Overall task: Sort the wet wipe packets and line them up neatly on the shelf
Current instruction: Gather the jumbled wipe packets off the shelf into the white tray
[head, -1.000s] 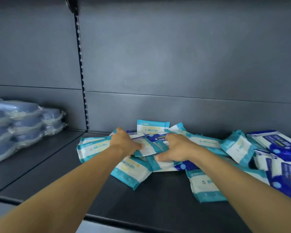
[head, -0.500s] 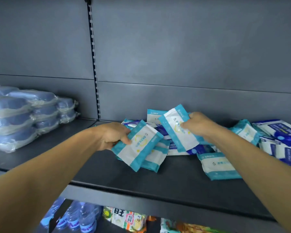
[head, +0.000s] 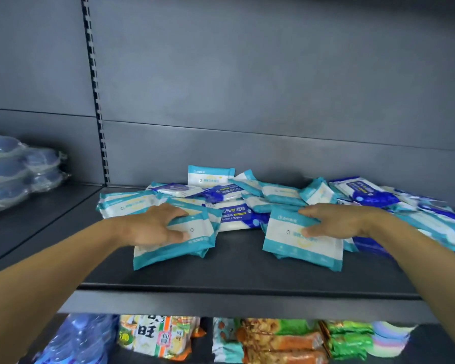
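Note:
A loose pile of wet wipe packets [head: 250,195] lies on the dark grey shelf [head: 234,269], teal-and-white ones mixed with dark blue alcohol wipes [head: 234,216]. My left hand [head: 153,227] grips a teal-and-white packet [head: 195,232] between thumb and fingers; it lies on another teal packet at the front left of the pile. My right hand [head: 342,222] holds a second teal-and-white packet [head: 297,245] by its right side, flat on the shelf at the front of the pile. More blue packets [head: 365,193] lie at the far right, partly hidden behind my right arm.
Stacked blue plastic-wrapped packs [head: 13,174] fill the neighbouring shelf bay on the left, past a slotted upright [head: 96,101]. The grey back wall stands close behind the pile. Below the shelf's front lip [head: 221,303] sit snack bags [head: 281,340] and water bottles [head: 76,340].
Both hands picked a teal packet out of the pile, raised it, then brought it down forward; both packets now rest low at the pile's front edge.

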The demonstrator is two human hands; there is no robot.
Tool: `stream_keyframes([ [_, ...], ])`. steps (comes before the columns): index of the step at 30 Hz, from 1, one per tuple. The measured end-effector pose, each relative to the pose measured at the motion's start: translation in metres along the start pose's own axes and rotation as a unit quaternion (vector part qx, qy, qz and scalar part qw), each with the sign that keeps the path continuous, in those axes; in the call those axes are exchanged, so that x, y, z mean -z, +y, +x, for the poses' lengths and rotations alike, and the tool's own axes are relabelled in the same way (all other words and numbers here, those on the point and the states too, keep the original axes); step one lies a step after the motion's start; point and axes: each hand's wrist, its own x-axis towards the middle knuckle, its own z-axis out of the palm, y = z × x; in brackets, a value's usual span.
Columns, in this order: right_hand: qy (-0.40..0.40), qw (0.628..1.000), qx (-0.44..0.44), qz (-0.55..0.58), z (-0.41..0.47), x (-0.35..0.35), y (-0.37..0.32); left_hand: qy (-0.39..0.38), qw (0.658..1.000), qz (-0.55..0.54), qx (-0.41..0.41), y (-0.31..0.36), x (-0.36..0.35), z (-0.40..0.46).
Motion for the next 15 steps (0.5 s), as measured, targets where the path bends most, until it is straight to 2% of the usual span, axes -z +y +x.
stream_keyframes([
  [5,0.013,0.998,0.017,-0.066,0.014,-0.011,0.006,-0.042,0.998,0.049,0.013,0.003,0.013,-0.015],
  [9,0.049,0.998,0.026,-0.029,0.011,-0.011,0.006,-0.010,0.999,0.052,0.004,0.015,0.014,-0.020],
  [15,0.027,0.999,0.027,0.005,0.007,-0.008,0.007,-0.007,0.996,0.070,-0.058,0.024,0.029,-0.010],
])
